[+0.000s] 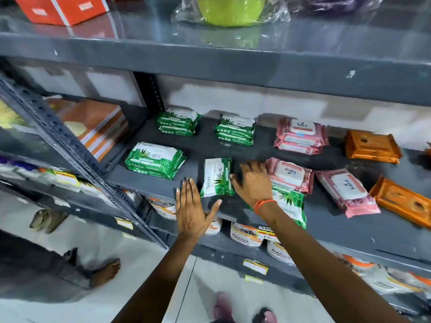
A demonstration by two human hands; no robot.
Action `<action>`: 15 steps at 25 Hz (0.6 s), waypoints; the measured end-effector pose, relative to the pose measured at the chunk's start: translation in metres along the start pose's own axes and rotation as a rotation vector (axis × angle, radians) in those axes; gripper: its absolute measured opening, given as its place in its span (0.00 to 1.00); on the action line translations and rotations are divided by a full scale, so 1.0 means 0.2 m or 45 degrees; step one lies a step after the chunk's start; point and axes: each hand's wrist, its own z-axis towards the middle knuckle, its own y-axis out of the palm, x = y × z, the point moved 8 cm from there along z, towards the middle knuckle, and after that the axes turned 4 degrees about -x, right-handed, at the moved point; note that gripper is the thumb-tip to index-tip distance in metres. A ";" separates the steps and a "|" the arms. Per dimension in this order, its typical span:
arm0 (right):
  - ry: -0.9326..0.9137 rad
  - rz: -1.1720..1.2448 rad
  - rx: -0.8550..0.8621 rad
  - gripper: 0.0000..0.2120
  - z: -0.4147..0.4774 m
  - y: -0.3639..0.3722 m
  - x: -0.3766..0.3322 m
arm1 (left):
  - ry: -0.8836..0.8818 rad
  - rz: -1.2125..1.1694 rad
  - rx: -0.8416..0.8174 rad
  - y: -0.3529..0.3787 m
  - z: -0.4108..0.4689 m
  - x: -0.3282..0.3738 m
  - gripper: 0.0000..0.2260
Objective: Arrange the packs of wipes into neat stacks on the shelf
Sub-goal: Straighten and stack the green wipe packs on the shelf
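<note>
A green pack of wipes [217,177] lies turned lengthwise near the front of the grey shelf [149,183]. My left hand [192,210] is flat and open just left of it, fingers at the shelf edge. My right hand [253,183] is spread open on its right side, thumb touching the pack. Another green pack [290,206] lies under my right wrist. Green stacks stand at the front left [155,159], the back left [178,122] and the back middle [235,129]. Pink packs sit stacked at the back [300,136], with one stack [290,174] and one loose pack [347,192] in front.
Orange packs lie at the right, one at the back [372,146] and one at the front [403,201]. A shelf above holds a red box [60,9] and a green bowl [231,10]. Tubs [247,234] fill the shelf below. A slotted upright [58,141] stands left. Someone's bare foot [105,273] is on the floor.
</note>
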 end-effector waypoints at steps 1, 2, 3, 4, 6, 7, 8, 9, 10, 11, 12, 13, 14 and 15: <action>-0.041 0.011 -0.096 0.27 0.04 0.05 -0.07 | -0.013 0.009 -0.002 0.00 0.00 -0.02 0.47; -0.053 0.059 -0.182 0.30 0.06 0.08 -0.13 | -0.013 0.020 -0.002 -0.01 -0.01 -0.02 0.48; -0.053 0.103 -0.247 0.34 0.09 0.11 -0.18 | -0.016 0.029 0.008 -0.01 -0.01 -0.03 0.48; -0.033 0.147 -0.325 0.38 0.10 0.14 -0.23 | -0.014 0.028 -0.016 -0.01 -0.01 -0.04 0.49; 0.030 0.199 -0.389 0.45 0.12 0.19 -0.28 | -0.008 0.044 -0.032 0.00 -0.01 -0.05 0.49; 0.044 0.192 -0.404 0.47 0.12 0.21 -0.27 | -0.003 0.049 -0.045 0.00 -0.01 -0.05 0.49; 0.028 0.169 -0.410 0.47 0.12 0.22 -0.27 | 0.005 0.054 -0.061 0.00 -0.01 -0.05 0.49; -0.008 0.142 -0.420 0.48 0.13 0.23 -0.27 | 0.001 0.067 -0.067 0.01 -0.01 -0.05 0.49; -0.056 0.137 -0.446 0.48 0.14 0.23 -0.27 | -0.001 0.072 -0.071 0.01 -0.01 -0.05 0.50; -0.108 0.142 -0.491 0.49 0.14 0.24 -0.26 | -0.001 0.069 -0.076 0.01 -0.01 -0.05 0.50; -0.156 0.147 -0.535 0.49 0.15 0.25 -0.24 | 0.005 0.062 -0.069 0.00 -0.01 -0.05 0.51; -0.184 0.149 -0.574 0.51 0.15 0.25 -0.21 | 0.009 0.061 -0.066 0.00 -0.01 -0.05 0.51; -0.190 0.155 -0.594 0.52 0.16 0.24 -0.18 | 0.012 0.064 -0.061 0.00 -0.01 -0.05 0.51; -0.183 0.163 -0.596 0.53 0.16 0.23 -0.15 | 0.014 0.071 -0.064 0.00 -0.01 -0.05 0.51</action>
